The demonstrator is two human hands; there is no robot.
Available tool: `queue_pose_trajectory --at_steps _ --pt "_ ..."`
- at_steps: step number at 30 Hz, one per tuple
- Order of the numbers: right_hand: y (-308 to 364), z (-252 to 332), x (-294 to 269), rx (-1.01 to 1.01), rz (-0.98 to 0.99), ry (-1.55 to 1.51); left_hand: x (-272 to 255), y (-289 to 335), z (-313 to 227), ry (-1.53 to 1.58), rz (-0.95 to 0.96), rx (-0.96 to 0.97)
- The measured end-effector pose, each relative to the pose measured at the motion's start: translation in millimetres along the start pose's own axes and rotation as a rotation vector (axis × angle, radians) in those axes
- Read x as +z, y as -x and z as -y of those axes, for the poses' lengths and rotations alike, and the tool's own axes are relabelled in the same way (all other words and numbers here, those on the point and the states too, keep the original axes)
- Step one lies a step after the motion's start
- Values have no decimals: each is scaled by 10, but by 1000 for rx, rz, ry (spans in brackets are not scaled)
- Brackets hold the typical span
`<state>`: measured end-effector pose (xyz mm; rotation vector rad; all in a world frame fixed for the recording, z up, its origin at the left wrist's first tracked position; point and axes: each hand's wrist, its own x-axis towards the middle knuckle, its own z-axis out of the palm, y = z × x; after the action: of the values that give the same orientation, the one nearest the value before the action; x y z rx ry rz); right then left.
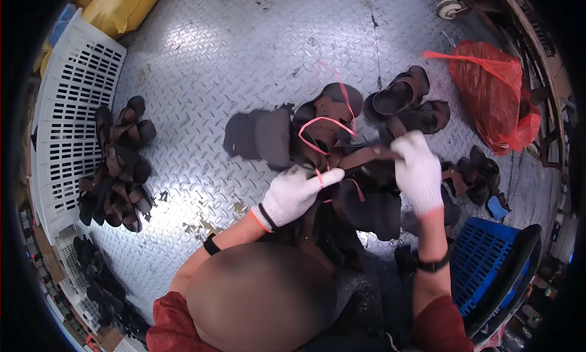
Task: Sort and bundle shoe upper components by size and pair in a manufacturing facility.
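Note:
White knitted gloves cover both my hands. My left hand (292,194) is closed around a pink string (317,121), which runs over the thumb and loops up across a bundle of dark brown sandals (323,125). To its right, my right hand (419,172) is closed on the end of a brown sandal strap (364,157), which stretches between the two hands. Dark soles (271,135) stick out at the bundle's left, and more dark sandals (368,208) hang below the strap. My hands partly hide how the string passes around the sandals.
More sandals (408,98) lie beyond my right hand, others (470,175) further right. A red plastic bag (488,98) is at far right, a blue crate (482,260) at near right. A white crate (76,117) and piled sandals (122,172) stand left on the metal floor (201,101).

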<state>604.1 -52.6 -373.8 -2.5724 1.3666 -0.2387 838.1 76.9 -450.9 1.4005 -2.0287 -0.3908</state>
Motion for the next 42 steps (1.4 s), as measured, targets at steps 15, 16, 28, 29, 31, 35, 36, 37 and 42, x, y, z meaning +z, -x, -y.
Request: queue_pose_trajectory --at_steps 15,16,28,29,31,35,36,37,42 --pt "1317 642 231 -151 513 -117 -69 95 -68 185 93 -229" --pt "1328 629 256 -163 534 -106 -72 112 -84 282 114 -287" --pt "1303 680 299 -143 616 -144 -316 -196 -339 1523 -23 -562" --pt "1292 686 279 -146 615 -143 -320 -206 -346 1496 -2 -566" --pt "1290 707 226 -120 635 -139 -384 -250 -439 1441 -29 -628" --pt "1315 804 333 -168 604 -168 -520 -156 -410 1242 58 -650" --pt "1309 831 282 -138 593 -211 -600 -124 -394 1183 68 -661" --pt "1268 867 233 -140 578 -270 -734 -158 -460 1051 115 -680" --pt "1265 462 -386 189 356 -863 -1337 -395 -548 397 -239 -485"
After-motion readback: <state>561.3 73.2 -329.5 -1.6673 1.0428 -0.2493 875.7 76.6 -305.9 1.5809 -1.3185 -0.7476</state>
